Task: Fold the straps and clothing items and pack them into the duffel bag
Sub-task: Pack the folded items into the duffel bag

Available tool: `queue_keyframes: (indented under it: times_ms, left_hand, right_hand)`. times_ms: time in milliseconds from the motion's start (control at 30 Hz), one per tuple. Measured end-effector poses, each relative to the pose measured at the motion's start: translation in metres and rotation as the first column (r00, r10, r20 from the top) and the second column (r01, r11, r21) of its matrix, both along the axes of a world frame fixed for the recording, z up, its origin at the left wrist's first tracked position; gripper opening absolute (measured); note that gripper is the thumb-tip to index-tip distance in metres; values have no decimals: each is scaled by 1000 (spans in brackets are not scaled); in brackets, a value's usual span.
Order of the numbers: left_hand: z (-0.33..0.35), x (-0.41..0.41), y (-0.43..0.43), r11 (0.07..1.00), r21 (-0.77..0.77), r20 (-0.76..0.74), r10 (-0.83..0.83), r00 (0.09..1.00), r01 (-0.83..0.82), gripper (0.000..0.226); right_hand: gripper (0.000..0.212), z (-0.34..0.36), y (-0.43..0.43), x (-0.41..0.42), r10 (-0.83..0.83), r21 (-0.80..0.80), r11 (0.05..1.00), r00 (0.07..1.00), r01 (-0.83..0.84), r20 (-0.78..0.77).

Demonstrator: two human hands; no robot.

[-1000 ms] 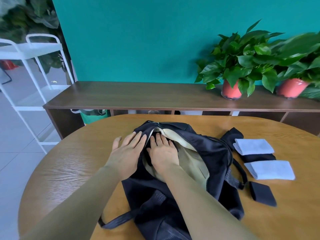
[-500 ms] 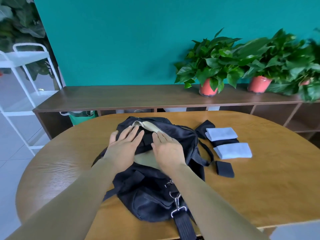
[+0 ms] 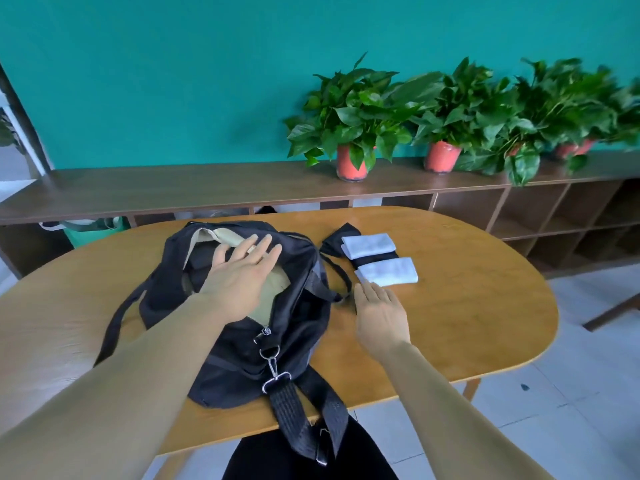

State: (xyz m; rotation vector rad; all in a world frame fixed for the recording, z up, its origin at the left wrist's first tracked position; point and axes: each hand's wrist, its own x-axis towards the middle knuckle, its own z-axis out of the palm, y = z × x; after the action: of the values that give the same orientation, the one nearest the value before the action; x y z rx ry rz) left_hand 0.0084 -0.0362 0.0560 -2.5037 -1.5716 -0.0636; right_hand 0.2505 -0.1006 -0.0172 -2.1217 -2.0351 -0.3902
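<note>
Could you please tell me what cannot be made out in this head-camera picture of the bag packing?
- Head view: the inside of the duffel bag, mostly covered by the left hand and forearm; contents unclear.
- Head view: the dark cloth under two white folded cloths; only its edges show.
- Head view: whatever lies under the right hand, hidden by the palm.
- Head view: the rightmost plants, blurred.

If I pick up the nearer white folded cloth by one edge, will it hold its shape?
Probably not: the nearer white cloth looks soft and layered, so it would likely flop open. Thin, so probably light. Lying flat on the table, it won't roll.
</note>
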Motion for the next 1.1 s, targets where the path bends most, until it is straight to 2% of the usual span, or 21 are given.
queue_keyframes:
  times_ms: [67, 167, 267, 400, 700, 767, 867, 1000, 1100]
  left_hand:
    - [-1, 4, -1, 1000, -7, -10, -1, 1000, 1, 74]
    - [-3, 2, -3, 1000, -9, -41, 7, 999, -8, 74]
    - [-6, -6, -4, 1000, -1, -63, 22, 998, -22, 74]
    - [-10, -15, -8, 998, -28, -83, 49, 995, -52, 72]
    - [-21, -23, -17, 993, -78, -94, 83, 992, -90, 72]
    - [-17, -25, -19, 993, -79, -80, 80, 994, -86, 73]
    - [-7, -34, -18, 991, -83, -59, 97, 993, -102, 75]
    - [1, -59, -10, 985, -85, -64, 146, 987, -151, 75]
    - [0, -83, -3, 976, -90, -66, 195, 979, -200, 76]
  right_hand:
    - [59, -8, 2, 10, 4, -126, 992, 999, 2, 44]
    - [64, -8, 6, 19, -7, -218, 976, 999, 17, 48]
    - [50, -4, 9, 21, -7, -195, 981, 999, 0, -39]
    - [33, -1, 4, 17, -58, -209, 977, 997, 47, -49]
    - [34, -1, -25, 6, -72, -197, 978, 997, 73, 9]
    - [35, 6, -28, 6, -129, -132, 983, 992, 126, -12]
    - [23, 30, -21, -2, -124, 101, 987, 992, 128, -38]
    - [37, 64, 6, -40, 39, 359, 933, 999, -31, -13]
    - [33, 76, 26, -84, 201, 429, 881, 979, -197, 37]
